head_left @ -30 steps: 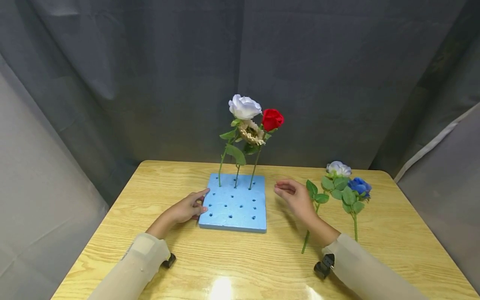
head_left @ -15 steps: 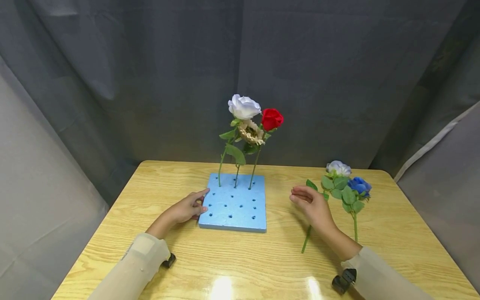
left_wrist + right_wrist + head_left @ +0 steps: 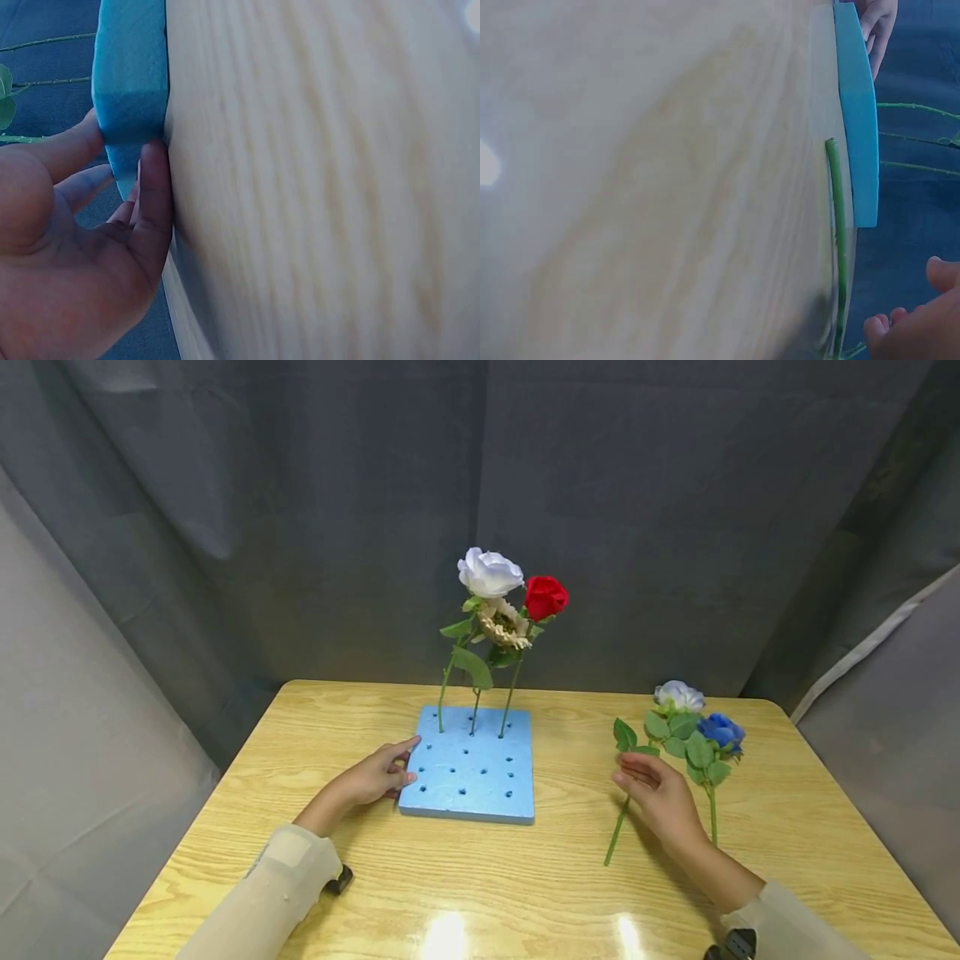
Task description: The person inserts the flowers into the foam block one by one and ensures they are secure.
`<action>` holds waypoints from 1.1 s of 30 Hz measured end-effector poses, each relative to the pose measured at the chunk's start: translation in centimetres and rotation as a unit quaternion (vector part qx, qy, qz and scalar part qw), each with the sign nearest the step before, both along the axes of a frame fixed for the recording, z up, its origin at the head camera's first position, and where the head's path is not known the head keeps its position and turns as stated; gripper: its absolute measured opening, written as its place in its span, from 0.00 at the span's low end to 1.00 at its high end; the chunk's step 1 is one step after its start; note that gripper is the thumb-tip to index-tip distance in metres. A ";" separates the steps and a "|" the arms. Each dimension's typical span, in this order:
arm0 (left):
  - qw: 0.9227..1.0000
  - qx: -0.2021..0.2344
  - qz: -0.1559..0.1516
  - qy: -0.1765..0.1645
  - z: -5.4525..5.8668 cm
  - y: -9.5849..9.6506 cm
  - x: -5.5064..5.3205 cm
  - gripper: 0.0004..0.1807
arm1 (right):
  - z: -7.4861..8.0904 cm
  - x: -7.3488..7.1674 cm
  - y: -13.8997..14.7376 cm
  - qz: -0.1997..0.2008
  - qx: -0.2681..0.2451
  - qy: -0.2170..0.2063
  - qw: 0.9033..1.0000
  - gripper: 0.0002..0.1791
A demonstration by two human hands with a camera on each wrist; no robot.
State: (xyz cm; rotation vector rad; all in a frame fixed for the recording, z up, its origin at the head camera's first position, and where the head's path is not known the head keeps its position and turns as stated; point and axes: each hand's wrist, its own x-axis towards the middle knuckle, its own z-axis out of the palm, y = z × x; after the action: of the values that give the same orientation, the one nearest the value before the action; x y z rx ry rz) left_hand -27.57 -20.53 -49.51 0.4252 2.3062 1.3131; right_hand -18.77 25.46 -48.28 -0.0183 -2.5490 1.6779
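My left hand holds the left edge of a blue foam block with rows of holes; in the left wrist view its thumb and fingers are around the block's edge. Three artificial flowers stand in the block's far holes: a white rose, a beige daisy-like flower and a red rose. My right hand, fingers loosely bent and holding nothing, hovers over a green stem lying on the table. The right wrist view shows that stem apart from the fingers.
At the right of the wooden table lie a pale white rose and a blue rose, their leaves overlapping. A dark curtain hangs behind the table.
My right hand has moved right, away from the block, to over the lying stem. The left hand keeps its place on the block, and the flowers have not moved.
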 end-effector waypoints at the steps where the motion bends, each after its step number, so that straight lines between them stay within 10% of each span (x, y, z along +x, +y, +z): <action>1: 1.000 -0.001 0.000 0.001 0.0 0.0 0.0 0.38 | -0.1 0.2 0.2 -0.002 0.000 -0.005 1.000 0.32; 21: 1.000 -0.008 0.002 0.001 0.0 0.1 0.1 0.38 | -1.0 1.5 1.2 -0.014 0.001 -0.100 0.995 0.43; 33: 1.000 -0.011 0.000 0.005 -0.1 0.0 0.1 0.39 | -1.4 0.7 1.1 -0.034 0.097 -0.105 0.989 0.43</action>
State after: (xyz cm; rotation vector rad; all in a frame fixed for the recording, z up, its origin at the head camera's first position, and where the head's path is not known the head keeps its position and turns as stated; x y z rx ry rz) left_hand -27.49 -20.53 -49.57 0.4263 2.3258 1.2872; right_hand -18.03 26.59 -49.66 -0.2786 -2.8181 1.4688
